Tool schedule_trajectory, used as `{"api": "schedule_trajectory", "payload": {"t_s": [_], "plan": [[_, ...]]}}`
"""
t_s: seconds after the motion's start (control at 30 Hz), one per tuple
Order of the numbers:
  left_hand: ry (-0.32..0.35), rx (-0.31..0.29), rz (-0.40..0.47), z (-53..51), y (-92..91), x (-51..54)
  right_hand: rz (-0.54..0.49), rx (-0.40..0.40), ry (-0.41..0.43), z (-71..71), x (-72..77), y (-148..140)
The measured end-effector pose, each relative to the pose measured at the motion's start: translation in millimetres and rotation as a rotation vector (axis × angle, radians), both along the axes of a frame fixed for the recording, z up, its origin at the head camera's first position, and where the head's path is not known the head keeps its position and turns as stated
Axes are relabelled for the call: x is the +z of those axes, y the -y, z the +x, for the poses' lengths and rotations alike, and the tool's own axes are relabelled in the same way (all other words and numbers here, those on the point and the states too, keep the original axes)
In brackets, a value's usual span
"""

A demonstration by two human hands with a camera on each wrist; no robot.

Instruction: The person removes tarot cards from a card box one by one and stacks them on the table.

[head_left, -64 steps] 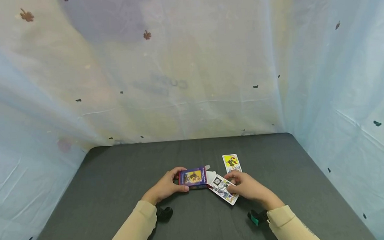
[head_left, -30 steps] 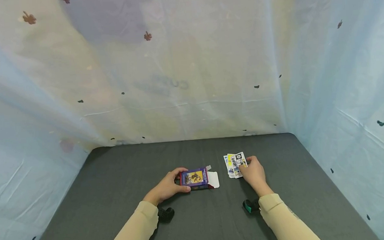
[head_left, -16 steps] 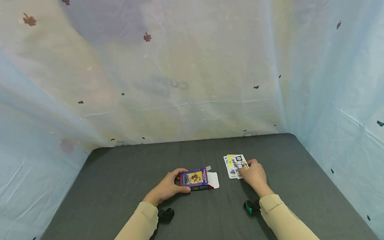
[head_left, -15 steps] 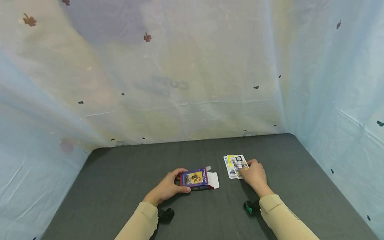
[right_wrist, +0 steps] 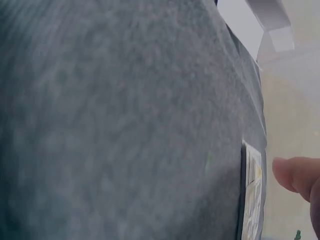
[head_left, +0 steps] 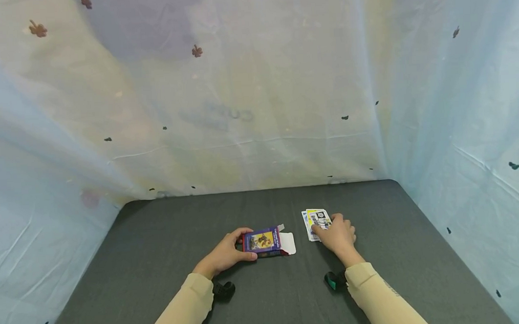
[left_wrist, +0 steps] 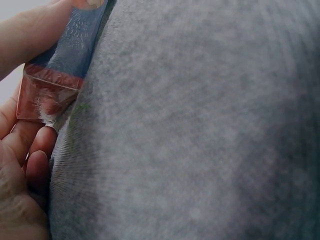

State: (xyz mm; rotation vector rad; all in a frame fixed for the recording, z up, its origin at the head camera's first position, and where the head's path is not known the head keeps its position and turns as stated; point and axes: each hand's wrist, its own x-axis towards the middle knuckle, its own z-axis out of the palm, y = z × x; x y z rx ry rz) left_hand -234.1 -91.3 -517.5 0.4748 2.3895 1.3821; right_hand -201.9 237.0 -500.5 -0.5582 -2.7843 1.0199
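My left hand [head_left: 226, 252] grips the purple tarot card box [head_left: 261, 239] by its left end, thumb on the near side and fingers on the far side. The box lies flat, its white flap [head_left: 288, 243] open to the right. In the left wrist view, fingers [left_wrist: 42, 142] curl round the box's red end [left_wrist: 47, 95]. My right hand [head_left: 339, 235] is over a small fanned pile of tarot cards [head_left: 317, 219] right of the box, covering its near right part. In the right wrist view, the thumb [right_wrist: 295, 175] shows raised apart from the cards [right_wrist: 251, 195].
A dark grey cloth-covered table [head_left: 179, 225] lies beneath everything. Pale plastic sheeting [head_left: 258, 132] hangs behind and at both sides. Black wrist-worn devices [head_left: 224, 291] sit under both cuffs. The box's white flap [right_wrist: 242, 25] shows at the top of the right wrist view.
The right hand has carried a card from the box's open end onto the pile at right. Its thumb has since shifted left over the cards. The left hand and box have stayed put.
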Motion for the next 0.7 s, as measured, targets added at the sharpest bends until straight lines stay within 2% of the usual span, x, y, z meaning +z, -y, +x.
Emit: {"api": "schedule_trajectory", "payload": {"t_s": [0.37, 0.7], "plan": [[0.013, 0.015, 0.002, 1.8, 0.8, 3.1, -0.009, -0.007, 0.019, -10.5, -1.4, 12], [0.017, 0.014, 0.021, 2.1, 0.0, 1.1, -0.021, 0.003, 0.024, -21.2, -1.7, 18]]}}
